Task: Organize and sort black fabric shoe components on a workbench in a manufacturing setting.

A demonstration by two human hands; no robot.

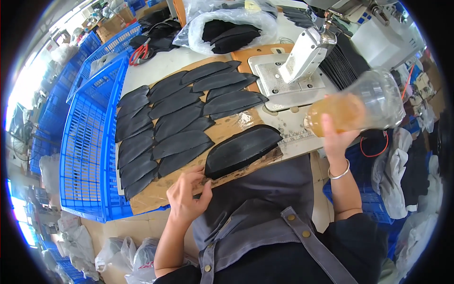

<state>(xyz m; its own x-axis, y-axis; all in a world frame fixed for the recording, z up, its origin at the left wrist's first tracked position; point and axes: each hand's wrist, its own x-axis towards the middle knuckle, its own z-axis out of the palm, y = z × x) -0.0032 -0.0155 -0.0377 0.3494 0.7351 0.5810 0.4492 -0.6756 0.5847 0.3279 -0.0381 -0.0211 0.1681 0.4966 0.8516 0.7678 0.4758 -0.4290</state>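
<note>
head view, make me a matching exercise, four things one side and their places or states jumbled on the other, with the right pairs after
Column one
1. clear, rounded container with amber contents
2. blue plastic mesh crate
3. red-handled scissors
4. large black curved piece

Column two
A. toward the far side of the white tabletop, left of a clear plastic bag
B. along the near edge, one end by the left hand
C. tilted, in the right hand
D. standing left of the tabletop

Right pairs: 1-C, 2-D, 3-A, 4-B
</note>
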